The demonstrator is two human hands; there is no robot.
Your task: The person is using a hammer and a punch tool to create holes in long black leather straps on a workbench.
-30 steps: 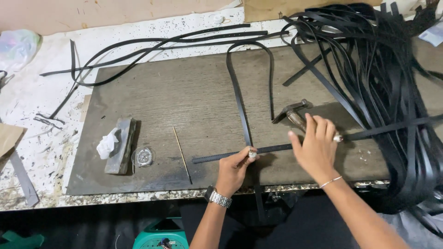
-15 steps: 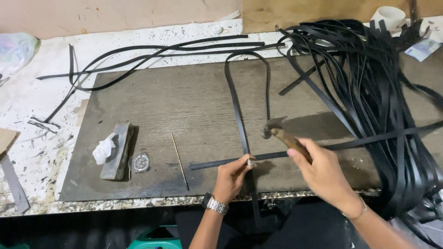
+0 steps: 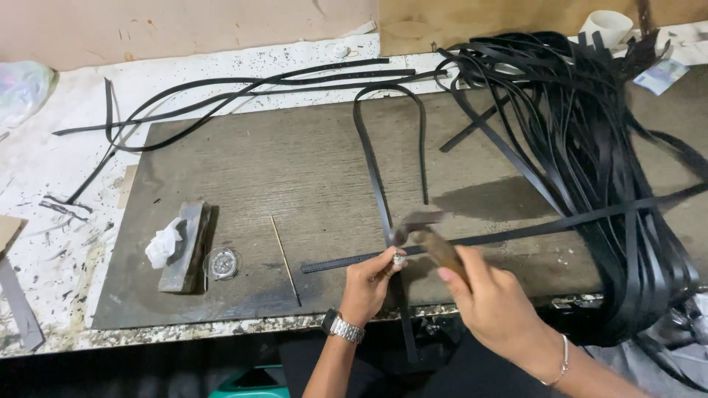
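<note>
Two hands working | left hand [image 3: 366, 284] is pinching a small rivet [image 3: 398, 258] where straps [image 3: 383, 214] cross on the board [image 3: 295, 169] | right hand [image 3: 490, 302] is gripping the hammer [image 3: 428, 232] above it | step: setting rivet, I judge | next calls for a square strike clear of my fingertips

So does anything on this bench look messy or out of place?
The white benchtop around the dark board is speckled with dark splatter, and the black straps on the right lie in a tangled heap spilling over the front edge. Nothing looks broken.
</note>
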